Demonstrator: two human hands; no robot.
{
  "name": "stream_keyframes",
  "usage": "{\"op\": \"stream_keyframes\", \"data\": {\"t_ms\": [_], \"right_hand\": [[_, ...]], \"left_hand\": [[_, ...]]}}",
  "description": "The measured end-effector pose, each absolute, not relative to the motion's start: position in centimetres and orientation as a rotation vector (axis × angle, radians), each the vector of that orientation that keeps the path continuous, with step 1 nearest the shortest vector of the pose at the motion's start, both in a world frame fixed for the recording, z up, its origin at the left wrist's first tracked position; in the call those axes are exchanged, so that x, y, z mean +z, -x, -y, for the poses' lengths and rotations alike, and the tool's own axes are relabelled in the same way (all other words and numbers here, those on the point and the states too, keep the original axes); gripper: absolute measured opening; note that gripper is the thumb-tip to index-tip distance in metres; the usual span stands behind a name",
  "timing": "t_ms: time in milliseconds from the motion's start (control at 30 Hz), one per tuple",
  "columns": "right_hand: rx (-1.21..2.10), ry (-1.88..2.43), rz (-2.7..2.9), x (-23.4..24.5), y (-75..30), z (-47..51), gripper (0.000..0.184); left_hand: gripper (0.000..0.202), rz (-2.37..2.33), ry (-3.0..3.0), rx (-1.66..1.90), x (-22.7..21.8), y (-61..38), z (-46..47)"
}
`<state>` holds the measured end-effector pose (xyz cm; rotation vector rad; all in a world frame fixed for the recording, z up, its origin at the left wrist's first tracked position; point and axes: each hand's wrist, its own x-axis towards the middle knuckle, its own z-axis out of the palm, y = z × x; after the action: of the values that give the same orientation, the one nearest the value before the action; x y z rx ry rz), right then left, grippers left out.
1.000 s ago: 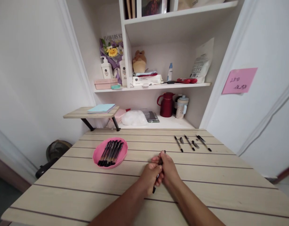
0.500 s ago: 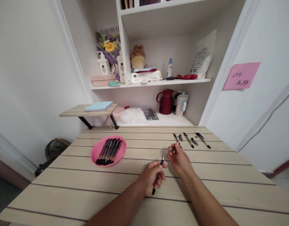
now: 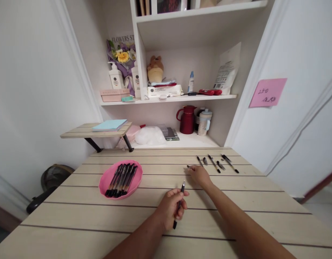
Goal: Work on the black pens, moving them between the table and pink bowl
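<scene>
Left hand holds a pen upright-ish over the desk; right hand lies flat ahead by a small dark piece.

The left hand (image 3: 171,209) has its fingers (image 3: 182,194) closed round a slim black pen (image 3: 181,191), long axis running from near the wrist up and away, tip pointing toward the far edge. The right hand (image 3: 200,175) rests on the pale slatted wood desk (image 3: 236,201) just beyond. Its fingertips reach left to a short dark piece (image 3: 188,166); whether they pinch it I cannot tell. That piece lies ahead and slightly right of the pen tip, nearer the right hand. Further right sits a row of thin dark pen parts (image 3: 216,163). To the left, a glossy pink oval tray (image 3: 103,181) carries more black pens (image 3: 122,176) side by side.
</scene>
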<state>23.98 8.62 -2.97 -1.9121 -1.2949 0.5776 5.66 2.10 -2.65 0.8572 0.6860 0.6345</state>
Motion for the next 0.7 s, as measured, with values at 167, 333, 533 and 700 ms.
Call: {"op": "stream_keyframes", "data": {"t_ms": [167,333,533,700], "right_hand": [[0.242,2.182,1.442,-2.2,-26.5,-11.6,0.016],[0.083,2.282,1.535,-2.4,-27.0,-13.7,0.019],[0.057,2.268,1.566,-2.4,-27.1,-14.2,0.021],[0.136,2.155,1.508,-1.6,-26.5,-13.2,0.022]], "left_hand": [[0.035,-0.666,-0.856,0.643,-2.6,-5.7,-2.0],[0.034,-0.658,-0.857,0.648,-2.8,-5.8,-2.0],[0.035,-0.661,-0.832,0.637,-3.2,-5.8,-2.2],[0.032,-0.639,-0.811,0.708,-3.3,-5.8,-2.3]]}}
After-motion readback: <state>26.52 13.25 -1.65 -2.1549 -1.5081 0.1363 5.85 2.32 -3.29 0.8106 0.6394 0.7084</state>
